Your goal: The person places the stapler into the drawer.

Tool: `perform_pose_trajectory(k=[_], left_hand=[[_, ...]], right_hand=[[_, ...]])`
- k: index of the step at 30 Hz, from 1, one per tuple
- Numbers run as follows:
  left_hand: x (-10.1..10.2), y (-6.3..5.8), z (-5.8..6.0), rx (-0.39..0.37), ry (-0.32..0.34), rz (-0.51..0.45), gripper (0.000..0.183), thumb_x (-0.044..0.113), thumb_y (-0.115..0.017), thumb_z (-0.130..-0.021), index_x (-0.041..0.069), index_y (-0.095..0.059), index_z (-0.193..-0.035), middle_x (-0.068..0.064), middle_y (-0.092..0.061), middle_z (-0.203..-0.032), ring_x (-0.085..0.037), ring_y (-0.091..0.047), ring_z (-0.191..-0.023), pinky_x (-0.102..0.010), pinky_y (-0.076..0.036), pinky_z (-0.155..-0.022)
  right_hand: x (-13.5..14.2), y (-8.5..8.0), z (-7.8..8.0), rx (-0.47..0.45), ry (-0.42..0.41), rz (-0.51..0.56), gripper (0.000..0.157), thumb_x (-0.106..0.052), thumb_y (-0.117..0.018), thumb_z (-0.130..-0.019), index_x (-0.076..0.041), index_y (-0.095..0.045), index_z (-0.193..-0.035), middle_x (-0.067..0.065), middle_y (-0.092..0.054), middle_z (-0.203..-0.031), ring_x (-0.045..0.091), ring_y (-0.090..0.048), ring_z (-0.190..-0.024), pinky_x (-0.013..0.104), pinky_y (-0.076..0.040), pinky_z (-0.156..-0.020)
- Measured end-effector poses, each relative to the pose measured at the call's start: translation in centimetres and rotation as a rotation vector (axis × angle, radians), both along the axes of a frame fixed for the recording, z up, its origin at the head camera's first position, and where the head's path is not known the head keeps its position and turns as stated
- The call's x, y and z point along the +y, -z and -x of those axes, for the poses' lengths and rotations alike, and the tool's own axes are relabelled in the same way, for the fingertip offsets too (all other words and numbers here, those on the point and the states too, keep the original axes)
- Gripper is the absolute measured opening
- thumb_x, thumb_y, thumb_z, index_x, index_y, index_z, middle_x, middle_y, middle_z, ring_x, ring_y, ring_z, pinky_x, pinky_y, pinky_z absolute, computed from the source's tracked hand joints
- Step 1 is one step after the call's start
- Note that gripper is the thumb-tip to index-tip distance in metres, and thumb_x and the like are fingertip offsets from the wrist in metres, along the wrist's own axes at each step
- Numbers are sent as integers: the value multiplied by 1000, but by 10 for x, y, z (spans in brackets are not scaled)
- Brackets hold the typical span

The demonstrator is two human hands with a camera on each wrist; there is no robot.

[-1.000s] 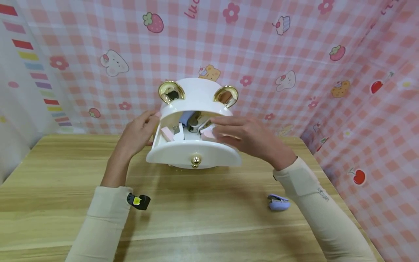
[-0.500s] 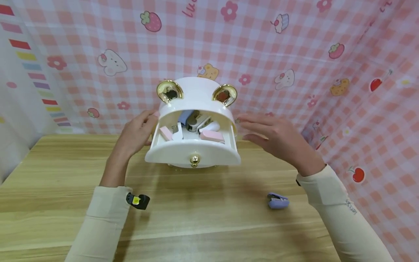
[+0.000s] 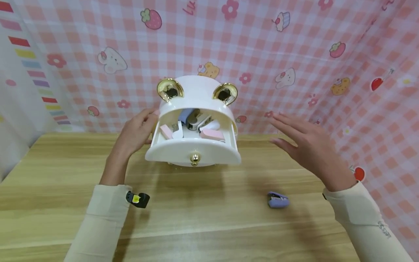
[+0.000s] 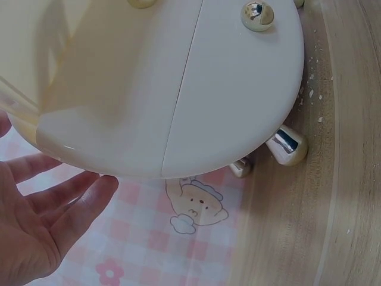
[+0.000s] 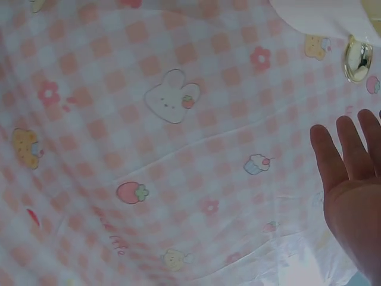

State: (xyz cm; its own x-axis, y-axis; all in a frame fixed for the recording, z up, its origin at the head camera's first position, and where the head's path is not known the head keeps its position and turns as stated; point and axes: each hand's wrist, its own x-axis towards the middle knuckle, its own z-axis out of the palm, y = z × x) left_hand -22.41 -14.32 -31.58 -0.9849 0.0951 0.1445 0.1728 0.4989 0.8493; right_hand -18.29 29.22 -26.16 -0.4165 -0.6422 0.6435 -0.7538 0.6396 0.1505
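Note:
A white organizer box [image 3: 199, 91] with gold ear-like rings stands at the back of the table, its upper drawer [image 3: 178, 150] pulled out. Inside lie a pink-and-white stapler [image 3: 212, 135], another pink-and-white piece [image 3: 166, 131] at the left and several white, dark and blue items further back. My left hand [image 3: 134, 133] rests along the box's left side; in the left wrist view its fingertips [image 4: 107, 183] lie right at the box's edge, fingers relaxed. To the right of the box my right hand [image 3: 309, 147] hovers with straight fingers and holds nothing. A small purple stapler [image 3: 278, 200] lies on the table below it.
The wooden table [image 3: 196, 225] ends at the back against a pink checked cloth [image 3: 255, 43], which also hangs along the right side. Small gold feet [image 4: 288, 145] carry the box. Gold knobs [image 3: 195, 158] sit on its front.
My right hand has drawn back from inside the drawer, moving right past the box with nothing in it. The left hand has stayed at the box's side.

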Motion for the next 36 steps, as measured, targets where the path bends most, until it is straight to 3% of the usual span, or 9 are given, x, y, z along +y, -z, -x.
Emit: perform_pose_trajectory(k=[6,13,21,23,28,31,36], left_hand=[[1,0,1,-5,-6,7,76,67,-34,-101,12,-46,-151,-19,-54,-131,-36,-54,-117,-43,-62,-74],[3,-1,-2,-11,-8,-3,75,66,-35,-101,12,-47,-151,-19,-55,-129,-36,-55,-117,-43,-62,-73],[4,-1,-4,-11,-14,-3,75,66,-35,-101,13,-47,-151,-19,-55,-129,-36,-55,-117,-43,-62,-74],[4,-1,-3,-7,-17,-1,75,66,-35,-101,13,-47,-151,-19,-55,-128,-36,-55,-117,-43,-62,-74],[3,-2,-3,-3,-12,0,75,66,-35,-101,12,-46,-151,-20,-54,-132,-38,-55,-118,-44,-62,-75],[4,-1,-4,0,-6,1,75,66,-35,-101,12,-46,-152,-20,-53,-136,-39,-54,-120,-47,-62,-76],[5,0,-4,3,-11,3,75,66,-35,-101,12,-46,-151,-20,-54,-134,-38,-55,-119,-47,-62,-76]], right_hand=[[16,20,-16,53,35,8,59,-52,-50,-104,-1,-69,-129,14,-66,-131,33,-65,-119,41,-51,-100],[24,45,-28,90,-23,42,59,-48,-53,-104,5,-69,-124,21,-66,-130,40,-66,-113,23,-32,-115],[36,92,-38,64,-46,19,62,-51,-51,-104,5,-70,-123,21,-67,-127,40,-67,-109,21,-31,-115],[39,107,-39,65,-40,14,62,-52,-52,-104,4,-70,-122,19,-68,-127,39,-68,-109,27,-43,-108],[48,139,-40,15,-44,8,64,-54,-53,-102,3,-70,-124,17,-68,-127,36,-68,-111,37,-54,-94],[53,154,-45,-35,-64,-6,64,-55,-53,-102,3,-70,-125,17,-67,-129,37,-67,-113,29,-42,-109],[60,169,-55,-170,-21,-66,67,-59,-53,-100,0,-68,-129,16,-64,-134,34,-63,-120,21,-27,-117]])
